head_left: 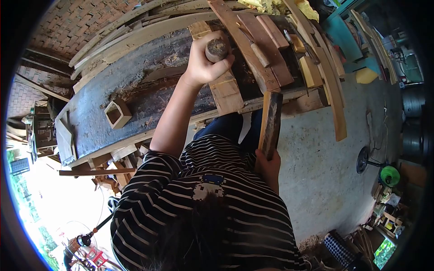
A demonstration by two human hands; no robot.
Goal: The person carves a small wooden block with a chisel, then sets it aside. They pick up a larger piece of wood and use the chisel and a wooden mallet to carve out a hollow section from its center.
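My left hand (203,61) is wrapped round an upright chisel, of which only the round, battered wooden handle end (216,49) shows; its lower part is hidden by the fist. Beneath the fist a light wooden board (227,92) lies across the dark workbench (97,128). Lower and to the right, beside my body, my right hand (269,165) grips one end of a thick wooden bar (271,117), with a dark face and a lighter edge. The bar points towards the bench, apart from the chisel.
Reddish planks (253,58) lie right of the board, with a wooden-handled tool (260,55) on them. A hollow wooden block (118,114) sits on the bench's left. Long boards (332,90) jut past the bench's right end. A fan (363,160) stands on the concrete floor (316,167).
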